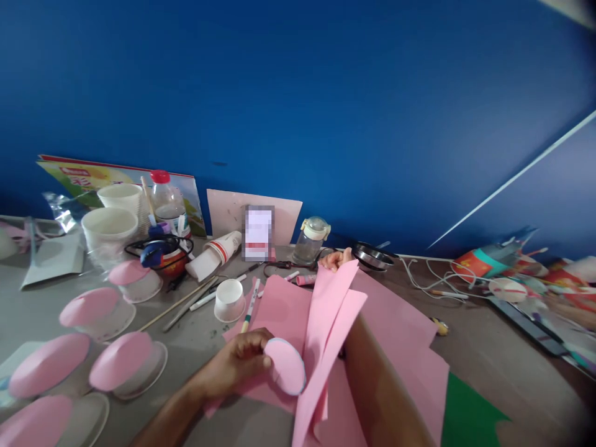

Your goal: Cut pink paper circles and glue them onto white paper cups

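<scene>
My left hand [246, 360] pinches a round pink paper disc [285, 366] with a bluish edge, between thumb and fingers. My right hand [336, 259] is at the top edge of raised pink paper sheets [326, 329], its curled fingers on them. The sheets lean over my right wrist and hide part of it. More pink paper [395, 335] lies flat beneath both arms. Close to my left hand are a marker [251, 305] and an upright small white paper cup [230, 300].
Several white bowls topped with pink cones [121, 360] stand at left. Behind them are stacked paper cups [110, 223] and a red-capped bottle [167, 198]. A phone [258, 233] leans near a glass jar [311, 241]. Cables [423, 282] and green paper [470, 413] lie at right.
</scene>
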A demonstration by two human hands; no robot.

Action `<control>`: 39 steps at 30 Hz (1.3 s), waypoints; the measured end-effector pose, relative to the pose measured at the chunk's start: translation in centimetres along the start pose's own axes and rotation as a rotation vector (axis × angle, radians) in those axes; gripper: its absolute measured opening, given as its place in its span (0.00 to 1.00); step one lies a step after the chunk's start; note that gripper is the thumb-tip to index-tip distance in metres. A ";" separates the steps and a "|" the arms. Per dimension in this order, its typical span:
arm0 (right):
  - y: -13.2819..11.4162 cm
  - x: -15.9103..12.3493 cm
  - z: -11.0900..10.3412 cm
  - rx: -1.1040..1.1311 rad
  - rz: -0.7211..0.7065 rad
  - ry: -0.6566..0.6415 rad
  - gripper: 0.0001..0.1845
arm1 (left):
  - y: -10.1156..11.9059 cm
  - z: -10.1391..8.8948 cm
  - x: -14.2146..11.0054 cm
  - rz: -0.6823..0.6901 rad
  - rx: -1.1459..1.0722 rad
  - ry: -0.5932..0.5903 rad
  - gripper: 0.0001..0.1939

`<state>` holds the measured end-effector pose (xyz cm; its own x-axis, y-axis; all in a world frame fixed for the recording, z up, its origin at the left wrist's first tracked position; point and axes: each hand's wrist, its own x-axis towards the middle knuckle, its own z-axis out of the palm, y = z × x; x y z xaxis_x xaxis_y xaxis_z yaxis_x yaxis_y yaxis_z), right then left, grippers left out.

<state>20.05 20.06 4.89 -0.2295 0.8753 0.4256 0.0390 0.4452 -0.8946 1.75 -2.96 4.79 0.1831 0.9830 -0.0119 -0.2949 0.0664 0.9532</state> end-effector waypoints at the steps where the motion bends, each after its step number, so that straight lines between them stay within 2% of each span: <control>1: 0.2 0.0 0.1 0.054 0.007 0.022 0.34 | 0.1 0.0 -0.1 0.006 -0.009 0.002 0.09; 3: 0.5 0.1 0.2 0.204 0.038 0.056 0.34 | 0.5 0.1 -0.3 0.015 -0.028 -0.013 0.08; 6: 0.8 0.2 0.1 0.326 0.083 0.066 0.34 | 0.7 0.4 -0.8 0.003 -0.085 -0.124 0.07; 10: 0.6 0.4 -0.4 0.326 0.168 -0.036 0.35 | 0.4 1.0 -0.9 -0.029 -0.058 -0.295 0.07; 12: 0.2 0.6 -0.8 0.311 0.182 -0.098 0.30 | 0.2 1.2 -0.8 -0.041 0.021 -0.334 0.06; 16: -0.4 0.7 -1.7 0.300 0.173 -0.125 0.18 | 0.2 1.4 -0.7 -0.069 0.133 -0.342 0.05; 22: -1.1 0.9 -3.3 0.372 0.260 -0.063 0.21 | 0.1 1.5 -0.8 -0.077 0.174 -0.316 0.04; 25: -2.9 1.3 -4.0 0.348 0.210 0.006 0.20 | -0.2 1.4 -0.8 -0.070 0.157 -0.317 0.06; 27: -5.1 1.6 -3.9 0.211 0.131 -0.019 0.18 | -0.4 1.3 -0.7 -0.067 0.157 -0.324 0.07; 28: -6.4 1.7 -3.7 0.091 0.100 -0.088 0.17 | -0.5 1.3 -0.7 -0.064 0.160 -0.325 0.08; 32: -11.2 2.0 -0.6 -0.648 0.016 -0.581 0.15 | -0.6 1.3 -0.7 -0.091 0.179 -0.313 0.11; 35: -12.8 2.1 2.5 -1.420 -0.063 -0.935 0.12 | -0.6 1.4 -0.8 -0.126 0.185 -0.320 0.13; 37: -12.9 1.8 4.2 -1.583 -0.095 -0.978 0.08 | -0.6 1.4 -0.9 -0.130 0.184 -0.334 0.14; 39: -12.5 1.2 5.5 -1.624 -0.161 -0.974 0.08 | -0.7 1.4 -0.9 -0.142 0.188 -0.338 0.15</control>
<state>13.90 14.45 15.81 -0.6928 0.6754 -0.2528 0.5797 0.7301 0.3619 3.07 -4.10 4.59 0.5165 0.8528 -0.0768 -0.0740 0.1338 0.9882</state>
